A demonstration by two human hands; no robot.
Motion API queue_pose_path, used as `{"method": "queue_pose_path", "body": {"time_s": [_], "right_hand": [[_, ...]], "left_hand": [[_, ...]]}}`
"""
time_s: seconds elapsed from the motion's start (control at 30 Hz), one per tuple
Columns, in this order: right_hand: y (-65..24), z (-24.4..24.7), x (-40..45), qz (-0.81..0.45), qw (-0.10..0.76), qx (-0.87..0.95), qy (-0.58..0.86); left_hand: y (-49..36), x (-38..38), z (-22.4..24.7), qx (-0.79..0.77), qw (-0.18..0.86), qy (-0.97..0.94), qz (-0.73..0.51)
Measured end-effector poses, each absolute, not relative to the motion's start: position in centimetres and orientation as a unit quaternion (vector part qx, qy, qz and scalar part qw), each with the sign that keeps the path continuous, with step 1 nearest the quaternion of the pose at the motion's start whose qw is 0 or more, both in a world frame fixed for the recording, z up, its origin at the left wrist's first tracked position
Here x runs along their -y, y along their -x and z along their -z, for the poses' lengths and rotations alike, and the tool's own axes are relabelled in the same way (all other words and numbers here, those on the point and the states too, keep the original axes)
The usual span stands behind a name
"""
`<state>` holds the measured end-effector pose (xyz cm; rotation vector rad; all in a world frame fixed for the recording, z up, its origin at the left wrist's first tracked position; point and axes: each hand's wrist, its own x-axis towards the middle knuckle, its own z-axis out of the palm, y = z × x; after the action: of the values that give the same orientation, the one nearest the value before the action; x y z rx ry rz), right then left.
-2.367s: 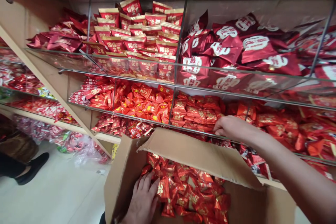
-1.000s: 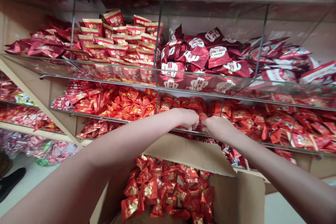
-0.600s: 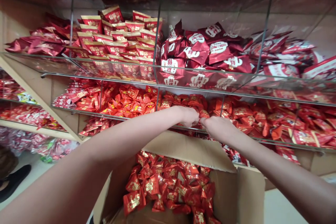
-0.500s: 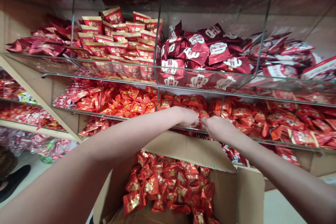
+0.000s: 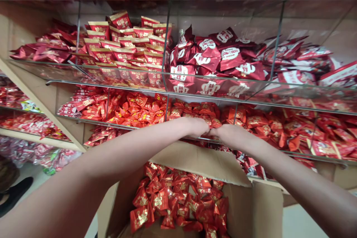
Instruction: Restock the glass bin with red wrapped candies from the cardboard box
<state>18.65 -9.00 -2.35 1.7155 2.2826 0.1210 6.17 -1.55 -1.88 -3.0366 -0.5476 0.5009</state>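
Both arms reach forward to a middle shelf bin of red candy packets [image 5: 206, 108]. My left hand [image 5: 197, 126] is at the front edge of that bin, its fingers curled. Close beside it, nearly touching, is my right hand [image 5: 227, 134], also with bent fingers. Whatever the fingertips hold is hidden or too small to name. Below the hands stands an open cardboard box [image 5: 200, 160] holding many red packets with gold print [image 5: 160, 199].
Above, a glass-fronted shelf [image 5: 125, 78] carries gold-edged packets [image 5: 124, 54] and dark red packets [image 5: 208, 57]. Wooden shelving [image 5: 36, 96] slants at the left. A person's dark shoe [image 5: 16, 195] is on the floor at the lower left.
My left hand has turned slightly and sits a little lower, and the right hand has shifted slightly left towards it. The view has tilted a little.
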Motion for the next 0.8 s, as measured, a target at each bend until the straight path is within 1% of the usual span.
{"method": "queue_pose_path", "body": {"time_s": [0.13,0.37,0.57,0.8], "right_hand": [[-18.1,2.0,9.0,-0.029,0.166,-0.802,-0.573],[-18.2,1.5,8.3,-0.014,0.166,-0.809,-0.563],[-17.9,1.5,7.7,-0.037,0.153,-0.821,-0.549],[-18.6,2.3,6.0,-0.003,0.156,-0.832,-0.533]], "left_hand": [[-5.5,1.7,1.4,0.186,0.004,0.968,-0.17],[-5.9,1.8,0.9,0.21,-0.014,0.955,-0.21],[-5.5,1.5,1.4,0.209,-0.018,0.959,-0.193],[-4.7,1.6,1.6,0.198,-0.014,0.966,-0.164]]}}
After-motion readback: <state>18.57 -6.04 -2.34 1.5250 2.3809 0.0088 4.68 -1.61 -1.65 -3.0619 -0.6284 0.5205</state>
